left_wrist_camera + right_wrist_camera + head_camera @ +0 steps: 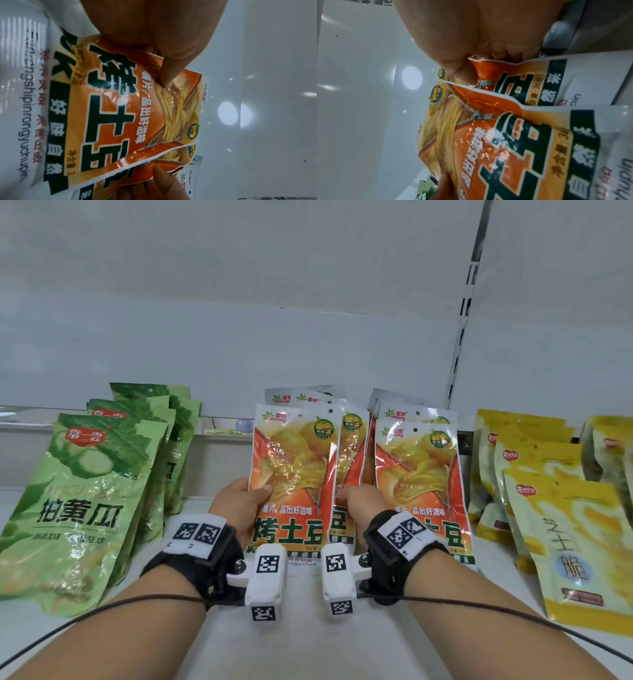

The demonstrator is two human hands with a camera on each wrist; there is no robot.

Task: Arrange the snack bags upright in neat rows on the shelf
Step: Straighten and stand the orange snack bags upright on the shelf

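Left hand (239, 501) is pinching the front orange bag (291, 474) by its left edge, thumb on the front face, other fingers hidden behind it. Right hand (363, 505) is gripping the second orange bag (349, 467), which is tucked just behind the first; thumb is on its front and the remaining fingers are curling round its edge. Both bags are standing upright mid-shelf (308, 628), with more orange bags leaning behind them and a second orange row (421, 474) touching on the right. Green cucumber bags (78, 501) are standing in a row on the left, yellow bags (565, 535) in rows on the right. Left wrist view is showing the thumb (169, 71) pressing into the bag's clear chip window, and a fingertip of the other hand at the bottom edge, which the head view is not showing. Right wrist view is showing the thumb (462, 73) wedged between the two overlapping bags.
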